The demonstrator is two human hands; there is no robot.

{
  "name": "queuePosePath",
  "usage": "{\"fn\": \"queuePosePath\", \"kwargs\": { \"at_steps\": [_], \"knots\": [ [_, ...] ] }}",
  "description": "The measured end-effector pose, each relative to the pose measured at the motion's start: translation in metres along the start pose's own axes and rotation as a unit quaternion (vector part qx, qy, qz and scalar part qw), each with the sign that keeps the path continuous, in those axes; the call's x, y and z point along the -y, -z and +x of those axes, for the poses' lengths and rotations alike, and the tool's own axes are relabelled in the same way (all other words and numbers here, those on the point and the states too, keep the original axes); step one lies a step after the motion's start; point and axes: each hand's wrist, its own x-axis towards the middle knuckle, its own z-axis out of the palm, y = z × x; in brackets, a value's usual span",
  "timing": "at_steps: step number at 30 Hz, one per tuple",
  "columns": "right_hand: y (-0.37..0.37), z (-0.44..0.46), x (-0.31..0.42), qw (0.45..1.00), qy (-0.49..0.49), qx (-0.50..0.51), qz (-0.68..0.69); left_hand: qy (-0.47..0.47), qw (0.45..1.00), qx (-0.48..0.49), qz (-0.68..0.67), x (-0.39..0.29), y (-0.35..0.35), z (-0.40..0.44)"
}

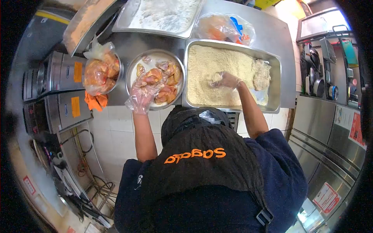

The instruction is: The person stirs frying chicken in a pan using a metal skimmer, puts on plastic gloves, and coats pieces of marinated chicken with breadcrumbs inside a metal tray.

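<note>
My left hand (142, 96), in a clear plastic glove, is at the near left side of a round metal bowl (129, 64). Its fingers close on a piece of raw chicken (152, 76); more chicken pieces (169, 72) lie in pale liquid around it. My right hand (229, 80), gloved too, reaches into a deep rectangular metal tray (276, 83) of pale yellow breadcrumbs (213, 56). Its fingers are curled round some crumbs, the tips partly hidden by them. A coated piece (261, 75) rests at the right end of that tray.
A tray of white flour (163, 15) sits at the back. Behind the crumbs lies a clear plastic bag (223, 29). Left of the bowl stands a bag of raw chicken (101, 72), with an orange cloth (95, 101) below it. Steel drawers (70, 72) are at far left.
</note>
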Motion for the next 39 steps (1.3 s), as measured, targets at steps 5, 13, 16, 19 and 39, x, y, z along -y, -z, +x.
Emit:
{"fn": "queuePosePath", "kwargs": {
  "at_steps": [5,13,16,19,39],
  "knots": [
    [0.022,-0.023,0.034,0.968,-0.035,-0.247,-0.03,-0.034,0.986,-0.044,0.157,0.006,-0.002,0.003],
    [-0.028,-0.066,-0.022,0.935,-0.312,0.038,-0.163,-0.017,0.894,-0.125,0.43,0.006,0.015,0.021],
    [-0.031,-0.079,0.019,0.981,-0.186,0.007,-0.052,-0.039,0.847,-0.097,0.521,0.004,0.013,0.02],
    [-0.038,-0.031,0.026,0.947,-0.18,-0.019,0.267,-0.062,0.854,-0.099,0.507,0.001,0.024,0.023],
    [-0.013,0.049,0.007,0.837,-0.142,-0.436,-0.3,-0.155,0.867,-0.11,0.46,-0.004,0.052,0.017]
  ]
}}
